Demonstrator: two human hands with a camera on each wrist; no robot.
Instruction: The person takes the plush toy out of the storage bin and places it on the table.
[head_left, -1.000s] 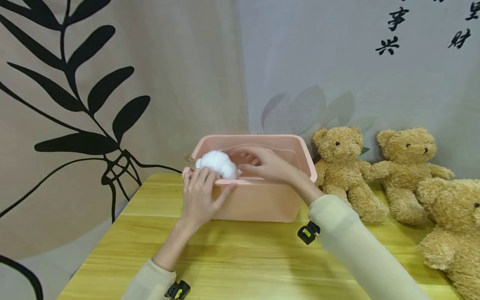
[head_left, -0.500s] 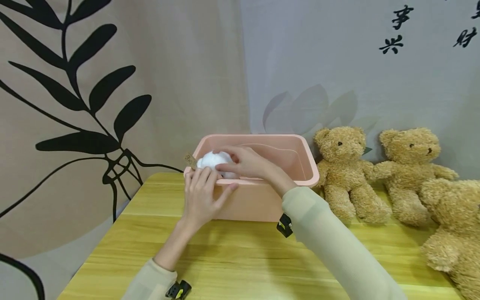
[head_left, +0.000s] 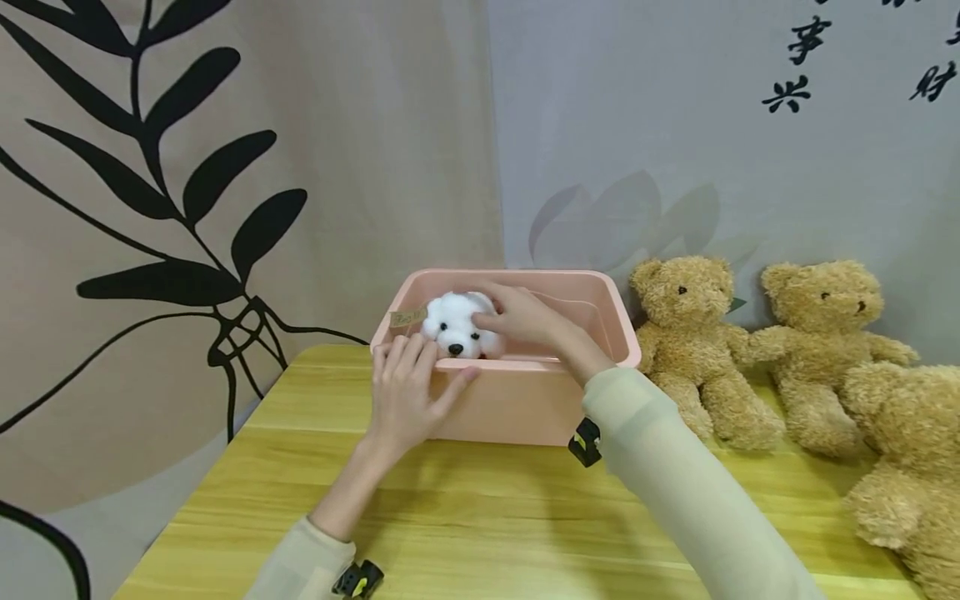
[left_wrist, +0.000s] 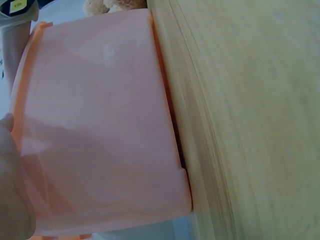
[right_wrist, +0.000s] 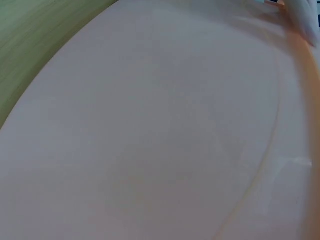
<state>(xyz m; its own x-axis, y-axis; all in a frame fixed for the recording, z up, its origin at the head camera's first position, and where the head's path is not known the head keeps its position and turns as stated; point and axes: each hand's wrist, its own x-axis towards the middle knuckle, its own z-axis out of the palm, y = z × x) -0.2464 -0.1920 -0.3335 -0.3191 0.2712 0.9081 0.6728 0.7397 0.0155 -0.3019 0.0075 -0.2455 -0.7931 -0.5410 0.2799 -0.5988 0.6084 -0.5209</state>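
A white plush dog (head_left: pixel 447 322) sits inside the pink plastic bin (head_left: pixel 510 404), its face toward me over the front rim. Its body is hidden by the bin wall. My right hand (head_left: pixel 528 319) holds the dog's head, thumb beside the eye and fingers behind. At the bin's front left corner, my left hand (head_left: pixel 405 387) grips the rim with its fingers hooked over and the thumb along the outer wall. A brown tag (head_left: pixel 407 318) sticks out at the dog's left. In the left wrist view the bin's front wall (left_wrist: pixel 100 110) fills much of the picture.
Two tan teddy bears (head_left: pixel 686 333) (head_left: pixel 821 333) sit against the backdrop just right of the bin. Another teddy bear (head_left: pixel 911 467) is nearer, at the right edge. The wooden table (head_left: pixel 487 517) ends in a slanted edge at left. A printed cloth (head_left: pixel 375 167) hangs behind.
The plush dog has turned from showing a plain white back to facing me. My right hand moved left onto it, then slightly back right with it. The left hand stayed on the rim.
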